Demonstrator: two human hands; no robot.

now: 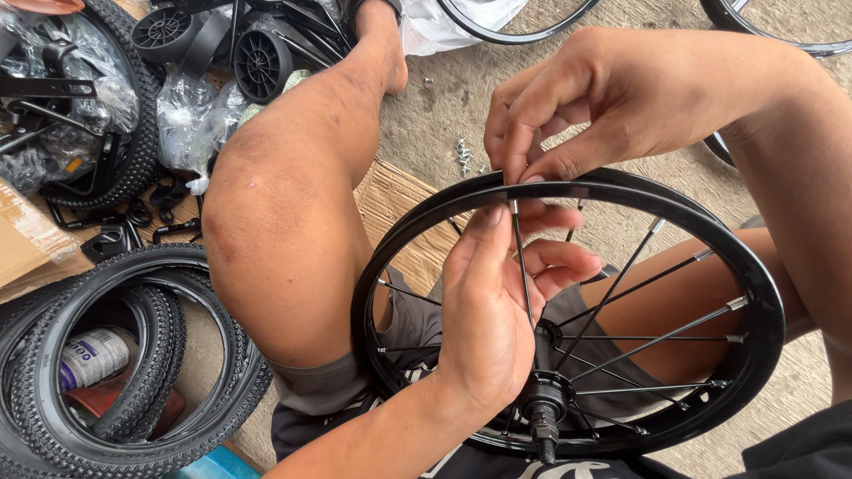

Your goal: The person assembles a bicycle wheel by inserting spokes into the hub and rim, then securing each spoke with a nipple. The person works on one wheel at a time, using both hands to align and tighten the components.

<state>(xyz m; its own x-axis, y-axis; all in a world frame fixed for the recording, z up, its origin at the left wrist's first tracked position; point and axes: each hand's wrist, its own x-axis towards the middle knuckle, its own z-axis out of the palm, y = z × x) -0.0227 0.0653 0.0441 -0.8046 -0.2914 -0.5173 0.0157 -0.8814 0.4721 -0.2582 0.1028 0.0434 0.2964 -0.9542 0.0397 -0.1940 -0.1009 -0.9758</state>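
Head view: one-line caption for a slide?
Seated person's left hand steadies a spoke while the right hand pinches at the black wheel rim, small tyres alongside.

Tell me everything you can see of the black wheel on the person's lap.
The wheel is a small glossy black rim, metal by its look, with no tyre. Thin spokes run from the rim to a black hub with a threaded axle and nut; some spoke places look unfilled. It stands tilted on the seated person's lap, between the knees. The left hand reaches through the rim and holds one spoke, while the right hand pinches at the rim's top, where that spoke meets it.
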